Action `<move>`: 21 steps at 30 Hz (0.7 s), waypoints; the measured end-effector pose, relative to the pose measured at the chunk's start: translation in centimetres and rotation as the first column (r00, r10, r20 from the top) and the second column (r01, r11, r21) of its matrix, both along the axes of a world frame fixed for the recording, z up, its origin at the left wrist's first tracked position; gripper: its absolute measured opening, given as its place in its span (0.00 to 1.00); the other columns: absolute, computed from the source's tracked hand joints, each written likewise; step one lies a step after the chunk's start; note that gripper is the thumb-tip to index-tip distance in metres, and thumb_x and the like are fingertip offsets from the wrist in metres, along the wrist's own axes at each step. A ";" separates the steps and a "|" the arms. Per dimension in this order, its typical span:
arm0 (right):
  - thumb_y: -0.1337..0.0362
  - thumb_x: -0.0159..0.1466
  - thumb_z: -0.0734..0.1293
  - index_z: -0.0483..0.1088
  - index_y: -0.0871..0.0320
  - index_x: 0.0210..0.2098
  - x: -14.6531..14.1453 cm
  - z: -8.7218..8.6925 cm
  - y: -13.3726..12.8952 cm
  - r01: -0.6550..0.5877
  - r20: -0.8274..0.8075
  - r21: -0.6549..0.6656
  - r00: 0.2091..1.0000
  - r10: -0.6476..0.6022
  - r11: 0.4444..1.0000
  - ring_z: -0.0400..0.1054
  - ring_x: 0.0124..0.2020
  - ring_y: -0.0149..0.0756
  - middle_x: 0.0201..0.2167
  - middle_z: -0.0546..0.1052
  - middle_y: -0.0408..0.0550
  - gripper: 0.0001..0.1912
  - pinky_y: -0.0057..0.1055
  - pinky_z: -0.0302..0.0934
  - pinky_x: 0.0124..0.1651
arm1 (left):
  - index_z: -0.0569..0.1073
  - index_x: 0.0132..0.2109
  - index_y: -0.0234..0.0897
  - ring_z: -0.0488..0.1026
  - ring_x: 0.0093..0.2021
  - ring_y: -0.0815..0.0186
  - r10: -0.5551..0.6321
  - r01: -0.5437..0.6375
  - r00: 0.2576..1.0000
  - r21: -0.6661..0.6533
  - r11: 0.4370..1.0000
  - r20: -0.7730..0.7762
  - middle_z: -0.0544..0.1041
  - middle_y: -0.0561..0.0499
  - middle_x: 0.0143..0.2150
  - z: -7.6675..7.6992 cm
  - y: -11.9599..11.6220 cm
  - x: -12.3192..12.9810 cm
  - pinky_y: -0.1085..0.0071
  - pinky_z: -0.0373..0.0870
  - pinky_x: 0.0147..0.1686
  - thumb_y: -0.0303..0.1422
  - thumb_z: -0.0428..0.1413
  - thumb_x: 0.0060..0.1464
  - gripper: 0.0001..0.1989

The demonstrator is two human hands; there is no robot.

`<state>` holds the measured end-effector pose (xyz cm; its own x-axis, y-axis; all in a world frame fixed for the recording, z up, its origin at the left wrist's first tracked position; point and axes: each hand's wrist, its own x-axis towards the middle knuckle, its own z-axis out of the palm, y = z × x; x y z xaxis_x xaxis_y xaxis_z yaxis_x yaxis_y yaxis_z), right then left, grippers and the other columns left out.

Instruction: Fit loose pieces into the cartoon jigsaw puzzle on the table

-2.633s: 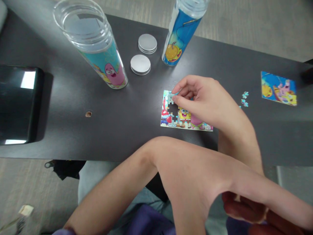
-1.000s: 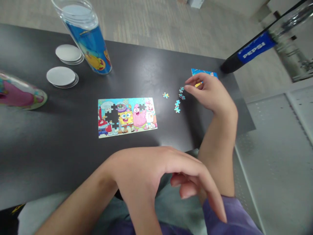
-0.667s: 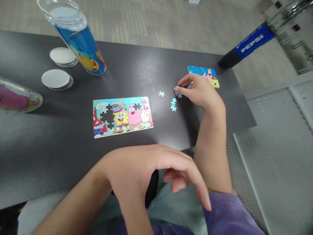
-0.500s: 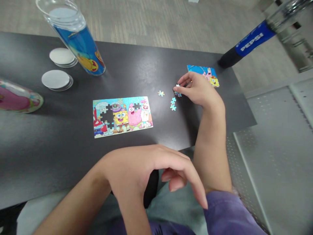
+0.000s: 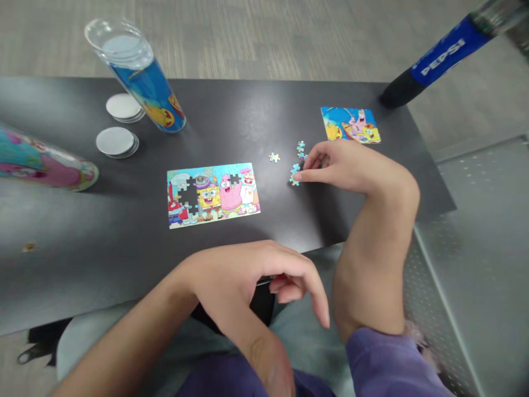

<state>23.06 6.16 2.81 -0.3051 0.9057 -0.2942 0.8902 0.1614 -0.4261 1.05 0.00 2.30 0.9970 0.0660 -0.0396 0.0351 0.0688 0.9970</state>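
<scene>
A partly assembled cartoon puzzle with a few gaps lies flat on the dark table. To its right are a few loose puzzle pieces. My right hand reaches over them from the right. Its index fingertip rests on one small blue piece that lies on the table, with the thumb apart just above it. My left hand hangs loosely over the table's front edge, fingers slack and holding nothing.
A second small finished puzzle lies at the far right. A tall clear cartoon tube stands at the back left, another tube lies at the left edge. Two stacks of round lids sit between them. A Pepsi-labelled bar crosses the top right.
My right hand has left the large puzzle and gone right to the loose pieces, then dropped from the upper piece to the lower one. My left hand has stayed at the table edge.
</scene>
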 end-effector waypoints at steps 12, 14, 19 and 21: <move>0.59 0.51 0.62 0.64 0.51 0.30 -0.3 -0.3 -0.8 -0.125 -0.042 0.001 0.991 0.125 0.992 0.63 0.24 0.34 0.24 0.70 0.42 0.06 0.30 0.54 0.24 | 0.57 0.47 0.31 0.50 0.29 0.73 -0.567 0.593 0.805 -0.229 0.772 0.173 0.50 0.51 0.28 -2.2 0.8 2.6 0.72 0.51 0.30 0.39 0.53 0.36 0.29; 0.61 0.52 0.62 0.64 0.51 0.30 -1.0 0.2 -0.9 -0.137 -0.107 0.003 0.985 0.136 0.991 0.63 0.24 0.33 0.24 0.70 0.42 0.05 0.30 0.55 0.25 | 0.57 0.47 0.31 0.50 0.29 0.73 -0.621 0.655 0.755 -0.206 0.727 0.210 0.49 0.51 0.28 -2.1 1.1 2.6 0.72 0.50 0.29 0.34 0.51 0.39 0.26; 0.63 0.56 0.59 0.65 0.53 0.33 -4.6 1.5 0.4 -0.181 -0.308 0.068 0.932 0.193 0.981 0.63 0.30 0.31 0.29 0.70 0.42 0.06 0.30 0.57 0.32 | 0.57 0.45 0.28 0.46 0.26 0.75 -0.613 0.665 0.741 -0.174 0.726 0.273 0.47 0.51 0.27 -1.8 0.9 1.6 0.73 0.49 0.29 0.24 0.46 0.41 0.19; 0.65 0.56 0.59 0.65 0.54 0.34 -6.4 1.7 1.9 -0.263 -0.336 0.055 0.904 0.266 0.963 0.63 0.30 0.31 0.30 0.70 0.42 0.06 0.29 0.57 0.32 | 0.57 0.44 0.28 0.48 0.27 0.74 -0.601 0.666 0.736 -0.179 0.724 0.312 0.49 0.51 0.27 -2.0 0.7 1.2 0.73 0.50 0.30 0.24 0.46 0.40 0.18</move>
<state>16.68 8.02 4.47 -0.6136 0.7798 -0.1246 0.6179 0.3759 -0.6906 2.29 0.70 0.31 0.7827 -0.5644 0.2625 -0.0467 0.3672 0.9290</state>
